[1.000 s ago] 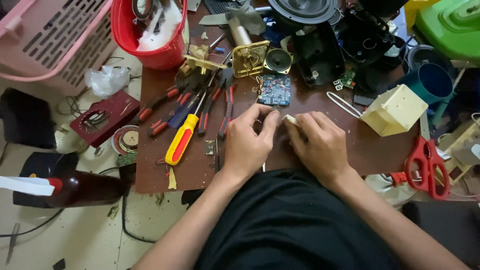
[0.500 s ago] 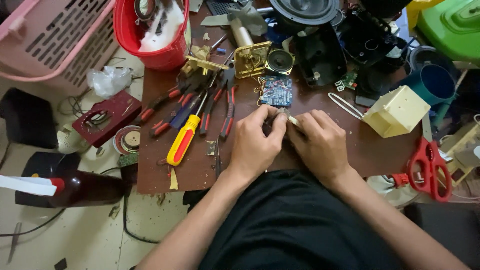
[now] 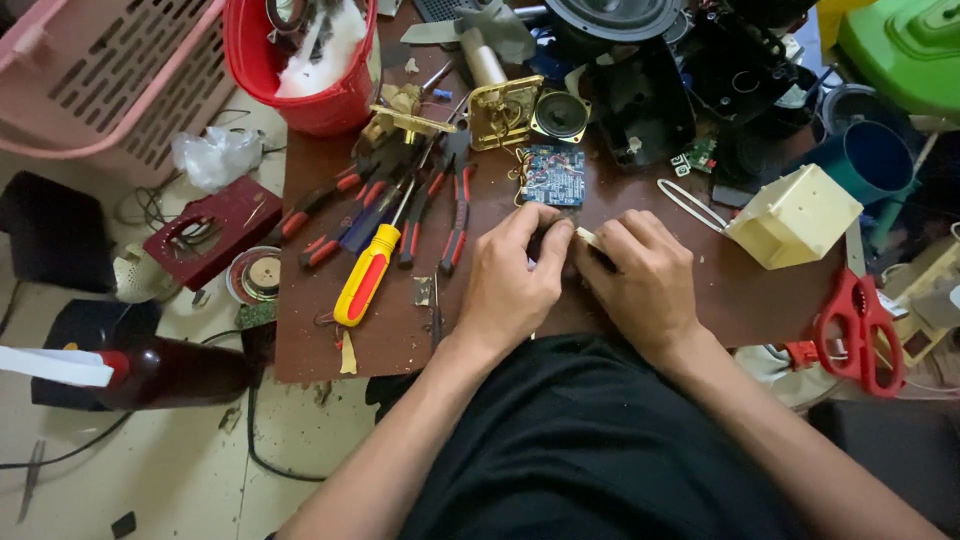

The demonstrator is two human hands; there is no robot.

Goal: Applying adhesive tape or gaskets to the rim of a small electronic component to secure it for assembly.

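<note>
While both hands are meeting at the near middle of a scuffed brown wooden work board (image 3: pixel 640 330), the person is pinching a small pale strip-shaped part (image 3: pixel 588 238) between them. The left hand (image 3: pixel 515 275) is curling over it with fingertips pressed together, and the right hand (image 3: pixel 645 280) is gripping its other end, seemingly to steady it; a dark object beneath the fingers is too hidden to identify.

Just beyond the hands, a blue printed circuit board (image 3: pixel 553 175) is lying flat, close enough to suggest it belongs with the part. To the left, a yellow-and-red-handled screwdriver (image 3: pixel 368 272) and several red-handled pliers (image 3: pixel 452 215) are fanning out within easy reach. A small round black speaker (image 3: pixel 559 117) is sitting beside a brass-coloured metal frame (image 3: pixel 503 108).

At the far left corner, a red plastic bucket (image 3: pixel 300 95) is holding crumpled white material and other unclear bits. A pink slotted plastic basket (image 3: pixel 90 80) is sitting on the floor, its contents out of view. To the right, a cream plastic box-shaped housing (image 3: pixel 795 215) and red-handled scissors (image 3: pixel 855 325) are resting.
</note>
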